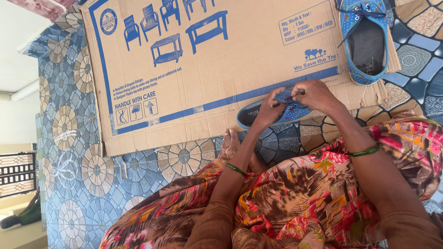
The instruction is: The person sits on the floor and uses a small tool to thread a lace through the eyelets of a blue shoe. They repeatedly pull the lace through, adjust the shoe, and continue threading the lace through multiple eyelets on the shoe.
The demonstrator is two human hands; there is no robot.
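we sit on the patterned floor (83, 184), blue canvas shoe (272, 112) lying at the edge of the flattened cardboard sheet (221, 60), just past our knees. left hand (270, 109) presses on the shoe's upper, fingers curled and pinching at the lace. right hand (315, 94) has fingertips closed on the lace too. shoe looks light, soft-sided, sole stiffer; best gripped at heel or sole. its mate (364, 41) lies well apart on the cardboard, lace loose.
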